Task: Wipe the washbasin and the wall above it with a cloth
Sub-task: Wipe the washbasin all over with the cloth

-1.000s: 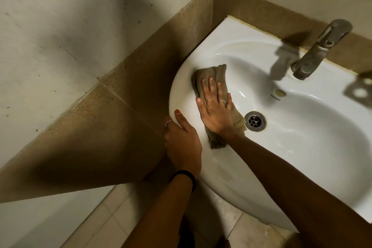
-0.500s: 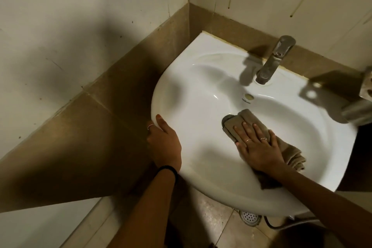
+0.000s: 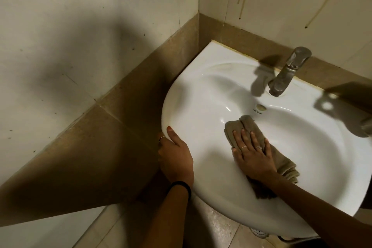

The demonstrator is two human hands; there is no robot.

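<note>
A white washbasin (image 3: 201, 78) is fixed in a corner against tiled walls. A folded brown cloth (image 3: 239, 127) lies in the bottom of the bowl and hides the drain. My right hand (image 3: 253, 155) presses flat on the cloth with the fingers spread. The basin's left rim is held by my left hand (image 3: 177, 159), thumb on top and fingers underneath. The wall above the basin (image 3: 281, 2) is pale tile with brown drip streaks, above a band of brown tile.
A dull metal tap (image 3: 285, 72) stands at the back of the basin, with an overflow hole (image 3: 261, 107) just below it. The left wall (image 3: 80, 36) is close beside the basin. Floor tiles and a floor drain (image 3: 259, 232) show below the bowl.
My right hand has slid the cloth from the basin's left inner side to the bottom of the bowl, over the drain. My left hand stays on the left rim.
</note>
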